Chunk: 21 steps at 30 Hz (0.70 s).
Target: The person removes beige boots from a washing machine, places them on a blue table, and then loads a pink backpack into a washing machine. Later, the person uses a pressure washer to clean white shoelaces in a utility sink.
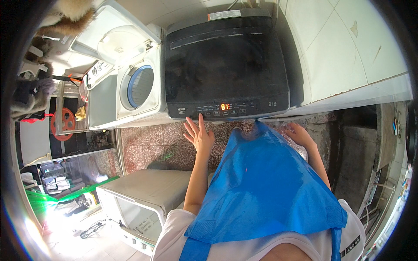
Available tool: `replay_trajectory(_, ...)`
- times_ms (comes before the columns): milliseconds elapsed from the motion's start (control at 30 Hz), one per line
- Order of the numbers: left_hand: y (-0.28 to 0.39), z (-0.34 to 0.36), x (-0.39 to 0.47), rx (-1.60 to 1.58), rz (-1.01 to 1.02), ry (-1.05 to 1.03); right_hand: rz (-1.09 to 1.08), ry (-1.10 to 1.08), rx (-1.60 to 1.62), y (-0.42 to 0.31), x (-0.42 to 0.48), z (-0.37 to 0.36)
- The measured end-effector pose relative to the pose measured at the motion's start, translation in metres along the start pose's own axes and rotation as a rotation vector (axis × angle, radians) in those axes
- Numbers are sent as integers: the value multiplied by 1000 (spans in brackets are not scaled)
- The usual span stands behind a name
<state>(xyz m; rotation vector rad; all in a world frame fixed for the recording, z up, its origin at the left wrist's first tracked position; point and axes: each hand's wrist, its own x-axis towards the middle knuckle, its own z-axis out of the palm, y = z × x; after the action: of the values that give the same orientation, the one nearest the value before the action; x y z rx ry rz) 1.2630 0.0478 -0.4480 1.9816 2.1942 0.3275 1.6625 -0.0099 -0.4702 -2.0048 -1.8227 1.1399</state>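
A black Haier top-loading washing machine (225, 68) stands before me with its dark lid down. Along its front edge, the control panel (209, 112) shows a lit orange display (225, 106). My left hand (200, 135) reaches to the panel's left end, fingers spread, one fingertip at or just over a button. It holds nothing. My right hand (296, 134) hangs beyond the machine's front right corner with loosely curled fingers, and I see nothing in it. A blue waterproof apron (261, 182) covers my front.
At the left is a white twin-tub washing machine (114, 101) with its spin tub (140, 86) uncovered and lid raised. A white appliance cabinet (147, 186) lies behind my left arm. Farther left are fur items (36, 94), a red pulley wheel (63, 124) and a cable (93, 229). A tiled wall (343, 49) flanks the right.
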Motion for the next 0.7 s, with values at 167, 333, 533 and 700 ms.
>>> replay_trajectory(167,3,-6,0,5,-7,-56,-14,19,-8,4,0,3)
replay_trajectory(333,3,-5,0,5,-15,-59,-4,11,13,0,-2,2)
replay_trajectory(533,3,-4,0,-2,-15,-54,29,-24,1,-2,-4,-1)
replay_trajectory(700,4,0,-1,-12,-35,-36,37,-28,17,-5,-5,-4)
